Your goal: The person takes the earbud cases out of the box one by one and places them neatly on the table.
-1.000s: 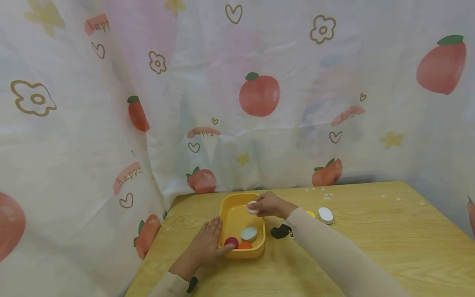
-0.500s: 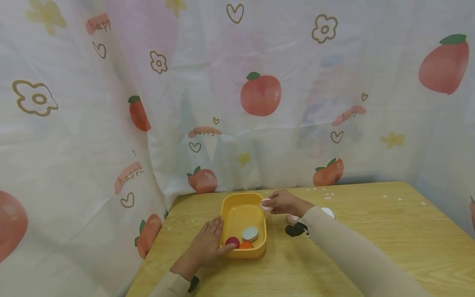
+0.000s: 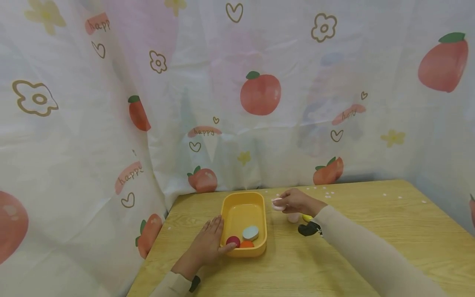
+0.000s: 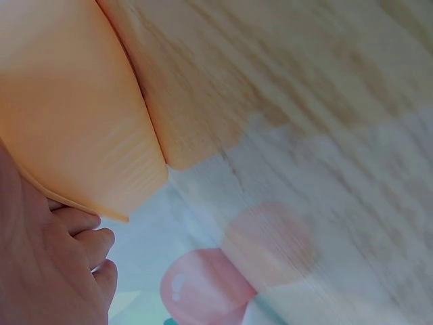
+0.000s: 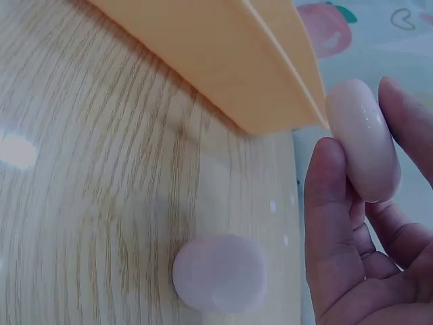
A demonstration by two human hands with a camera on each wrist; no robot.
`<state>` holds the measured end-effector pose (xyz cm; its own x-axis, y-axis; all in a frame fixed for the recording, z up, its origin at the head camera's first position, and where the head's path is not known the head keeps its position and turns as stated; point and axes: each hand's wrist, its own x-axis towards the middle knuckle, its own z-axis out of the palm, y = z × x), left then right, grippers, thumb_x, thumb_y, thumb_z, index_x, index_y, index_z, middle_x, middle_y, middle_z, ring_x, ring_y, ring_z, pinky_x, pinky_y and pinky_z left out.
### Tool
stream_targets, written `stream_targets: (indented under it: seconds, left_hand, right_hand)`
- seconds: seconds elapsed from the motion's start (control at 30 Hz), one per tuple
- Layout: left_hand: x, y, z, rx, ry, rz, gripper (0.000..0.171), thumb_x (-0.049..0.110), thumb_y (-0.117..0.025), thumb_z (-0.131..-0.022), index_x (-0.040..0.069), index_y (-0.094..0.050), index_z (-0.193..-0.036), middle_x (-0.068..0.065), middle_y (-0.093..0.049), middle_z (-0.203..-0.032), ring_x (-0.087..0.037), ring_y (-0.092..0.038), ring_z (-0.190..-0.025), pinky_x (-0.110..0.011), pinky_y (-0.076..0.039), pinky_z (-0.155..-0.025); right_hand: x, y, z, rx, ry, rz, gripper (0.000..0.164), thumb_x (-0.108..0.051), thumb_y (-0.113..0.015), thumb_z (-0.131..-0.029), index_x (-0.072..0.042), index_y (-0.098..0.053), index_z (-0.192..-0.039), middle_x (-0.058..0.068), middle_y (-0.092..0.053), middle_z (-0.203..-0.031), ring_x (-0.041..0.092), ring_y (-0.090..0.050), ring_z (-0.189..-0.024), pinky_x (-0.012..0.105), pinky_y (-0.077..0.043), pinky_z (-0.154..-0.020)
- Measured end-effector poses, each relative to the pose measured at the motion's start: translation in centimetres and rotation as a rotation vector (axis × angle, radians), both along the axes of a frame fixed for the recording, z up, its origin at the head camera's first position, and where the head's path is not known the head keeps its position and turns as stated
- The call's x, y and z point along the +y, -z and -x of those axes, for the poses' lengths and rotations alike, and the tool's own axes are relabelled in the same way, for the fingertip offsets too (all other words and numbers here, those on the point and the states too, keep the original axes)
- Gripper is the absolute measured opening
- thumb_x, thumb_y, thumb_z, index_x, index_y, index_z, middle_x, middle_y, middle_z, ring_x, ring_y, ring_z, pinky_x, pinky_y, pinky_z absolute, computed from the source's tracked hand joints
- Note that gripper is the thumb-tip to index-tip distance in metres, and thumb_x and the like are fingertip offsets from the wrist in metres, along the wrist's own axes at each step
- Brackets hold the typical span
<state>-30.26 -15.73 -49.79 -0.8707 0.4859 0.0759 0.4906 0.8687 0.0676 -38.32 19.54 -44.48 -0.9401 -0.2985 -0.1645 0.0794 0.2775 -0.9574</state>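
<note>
Yellow tray [image 3: 243, 214]: It stood on the wooden table [image 3: 375, 212], long sides running away from the person, and from my remote screens I took every place against it.
Right hand [image 3: 299, 201]: I saw it right of the tray, level with the tray's farther half, thumb and fingers set narrow on a pale pink piece [image 3: 278, 204], digits on either side.
Pale pink piece, lie: It sat at the fingertips, on their tray-facing side. In the right wrist view its long axis stood steep, top leaning trayward. It came close to a tray corner there, yet the head view gave me a gap to the right rim; I judged that gap the relation to watch.
Nearer hand: The right held the piece; the left was across the tray from it.
Left hand [image 3: 208, 243]: Its fingers rested fairly straight along the tray's left wall, thumb over the near-left corner.
Pink disc [image 5: 220, 273]: It lay right of the tray, farther out than the held piece.
Yellow piece [image 3: 306, 217]: Farther right again, partly hidden; I could not tell its shape.
Tray's near end: I made out a dark red piece [image 3: 233, 241] at left, an orange piece [image 3: 246, 244] beside it and a grey-white piece [image 3: 250, 232] just beyond.
</note>
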Motion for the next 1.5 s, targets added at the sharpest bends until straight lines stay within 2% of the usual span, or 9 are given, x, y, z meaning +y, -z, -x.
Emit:
stream_targets:
  seconds: [0.27,0.67,0.87,1.13,1.33,1.5]
  left_hand:
    - [0.0,0.1,0.1,0.004,-0.002,-0.004,0.099,0.075,-0.029,-0.091,-0.002,-0.021,-0.153,-0.015,-0.017,-0.16,-0.027,-0.013,-0.147,-0.047,-0.01,-0.116]
    - [0.3,0.0,0.0,0.013,0.016,-0.025,0.099,0.074,-0.032,-0.092,-0.003,-0.022,-0.152,-0.017,-0.019,-0.159,-0.028,-0.015,-0.146,-0.047,-0.011,-0.116]
    - [-0.1,0.0,-0.2,0.015,-0.011,-0.042,0.1,0.074,-0.034,-0.09,-0.004,-0.025,-0.151,-0.018,-0.021,-0.158,-0.03,-0.017,-0.146,-0.049,-0.012,-0.116]
    - [-0.2,0.5,-0.1,0.011,-0.004,-0.026,0.099,0.075,-0.03,-0.091,-0.003,-0.024,-0.152,-0.017,-0.019,-0.159,-0.027,-0.015,-0.146,-0.048,-0.01,-0.116]
    - [-0.2,0.3,-0.1,0.011,-0.011,-0.032,0.098,0.074,-0.032,-0.092,-0.002,-0.022,-0.153,-0.016,-0.018,-0.159,-0.026,-0.013,-0.147,-0.048,-0.01,-0.116]
    - [-0.2,0.3,-0.1,0.004,-0.007,-0.038,0.1,0.076,-0.031,-0.091,-0.001,-0.021,-0.153,-0.015,-0.017,-0.16,-0.026,-0.013,-0.147,-0.047,-0.01,-0.116]
  right_hand:
    - [1.7,-0.5,-0.1,0.004,0.008,-0.024,0.051,-0.018,-0.073,-0.089,0.013,-0.05,-0.123,0.017,-0.06,-0.106,0.019,-0.064,-0.085,0.037,-0.056,-0.078]
    - [4.7,-0.1,-0.5,0.028,0.028,-0.009,0.047,-0.015,-0.071,-0.091,0.014,-0.05,-0.12,0.014,-0.061,-0.102,0.017,-0.063,-0.084,0.043,-0.054,-0.084]
    - [5.5,0.0,-0.5,0.036,0.015,-0.013,0.048,-0.017,-0.072,-0.09,0.015,-0.053,-0.121,0.014,-0.061,-0.102,0.017,-0.063,-0.082,0.044,-0.054,-0.085]
    - [6.9,0.2,-1.1,0.047,0.018,-0.036,0.043,-0.015,-0.07,-0.092,0.015,-0.055,-0.117,0.01,-0.061,-0.092,0.014,-0.059,-0.073,0.032,-0.055,-0.069]
    - [8.3,0.6,-0.8,0.054,0.036,-0.06,0.044,-0.021,-0.072,-0.09,0.011,-0.055,-0.115,0.01,-0.06,-0.095,0.014,-0.058,-0.075,0.03,-0.054,-0.067]
    - [9.3,0.9,-0.7,0.055,0.049,-0.071,0.041,-0.019,-0.071,-0.091,0.011,-0.055,-0.114,0.011,-0.062,-0.096,0.015,-0.06,-0.076,0.03,-0.054,-0.067]
